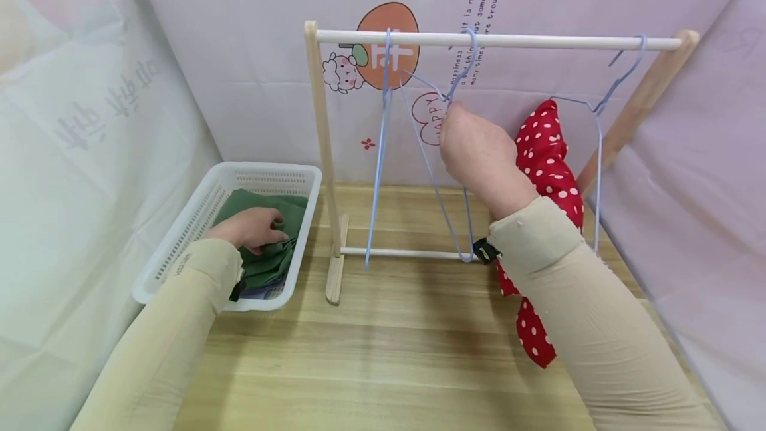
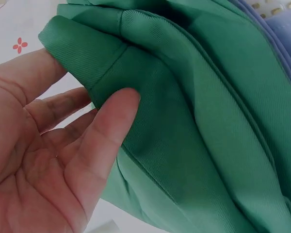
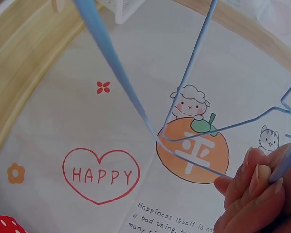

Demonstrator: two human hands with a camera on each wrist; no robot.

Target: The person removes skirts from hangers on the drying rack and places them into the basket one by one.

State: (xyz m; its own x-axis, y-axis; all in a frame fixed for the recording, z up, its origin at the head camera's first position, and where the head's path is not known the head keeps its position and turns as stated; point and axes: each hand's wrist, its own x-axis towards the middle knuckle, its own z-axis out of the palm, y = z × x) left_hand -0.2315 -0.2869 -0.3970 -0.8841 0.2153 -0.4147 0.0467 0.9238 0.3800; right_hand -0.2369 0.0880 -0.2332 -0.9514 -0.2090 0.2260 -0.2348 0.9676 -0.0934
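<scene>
At frame left, your left hand pinches green cloth in the basket — up and right, near centre, your right hand grips a blue hanger.

Qty: 3 hngrs, 1 rack, 1 bskt

The cloth is plain green, the other fabric blue-violet, the basket white, and the hangers light blue. The garment is red with white dots, the rail white, the posts pale wood, the counter yellowish with wood grain, the sleeves cream. The backdrop is whitish, printed with an orange fruit, red flowers and a heart outlined in red.
</scene>
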